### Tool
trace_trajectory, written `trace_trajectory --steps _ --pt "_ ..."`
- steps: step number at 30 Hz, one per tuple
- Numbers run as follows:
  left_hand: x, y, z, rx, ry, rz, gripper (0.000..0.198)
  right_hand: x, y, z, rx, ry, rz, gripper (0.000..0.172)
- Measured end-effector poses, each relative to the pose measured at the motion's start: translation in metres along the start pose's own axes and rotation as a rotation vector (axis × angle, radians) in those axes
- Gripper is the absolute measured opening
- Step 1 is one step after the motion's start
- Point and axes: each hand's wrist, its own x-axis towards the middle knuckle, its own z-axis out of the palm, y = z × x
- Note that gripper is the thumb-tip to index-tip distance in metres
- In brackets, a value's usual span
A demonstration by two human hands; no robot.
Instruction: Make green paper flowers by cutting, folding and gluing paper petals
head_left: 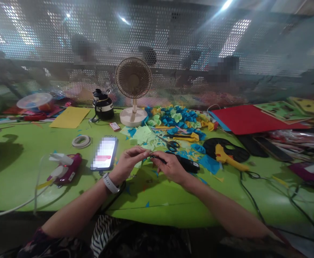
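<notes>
Over the green table (173,211), my left hand (131,161) and my right hand (170,166) meet fingertip to fingertip. Both are closed in a pinch around something small, with a hint of green and a dark bit showing; the fingers hide most of it. A black oblong device (189,164) lies just beyond my right hand. Behind the fingertips are green paper scraps (143,138) and black-handled scissors (173,145). A phone (105,154) with a lit screen rests to the left of my left hand.
A white fan (134,116) stands at the back beside a pile of folded blue, green and yellow paper pieces (175,116). A yellow glue gun (229,159) lies at right, its cord trailing over the edge. Purple power strip (75,165), tape roll (81,141) and black bottle (103,107) are at left.
</notes>
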Motion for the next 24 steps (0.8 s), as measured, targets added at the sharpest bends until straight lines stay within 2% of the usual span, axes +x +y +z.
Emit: trace_trajectory --steps 3,8,12,15,19,24 --pt "-0.0009 -0.0007 -0.0007 0.031 0.008 0.029 0.014 -0.0002 -0.0032 -0.0002 -0.033 -0.007 -0.01 0.031" --pt "-0.0025 -0.0005 0.0001 0.08 0.075 0.077 0.019 -0.0026 -0.009 0.002 -0.163 0.142 -0.099 0.021" --pt "-0.0031 0.0017 0.0032 0.104 0.09 0.094 0.019 -0.0019 -0.0081 0.0012 -0.172 0.179 -0.081 0.021" --pt "-0.0033 0.0029 0.0053 0.093 0.099 0.099 0.021 -0.0008 -0.0061 0.0006 -0.106 0.149 -0.041 0.024" --pt "-0.0032 0.0043 0.0059 0.071 0.117 0.106 0.024 -0.0005 -0.0049 0.002 0.032 0.037 0.044 0.032" --pt "0.0016 0.0088 -0.0009 0.044 0.189 0.15 0.021 0.0002 -0.0042 0.0023 0.036 0.0 0.099 0.031"
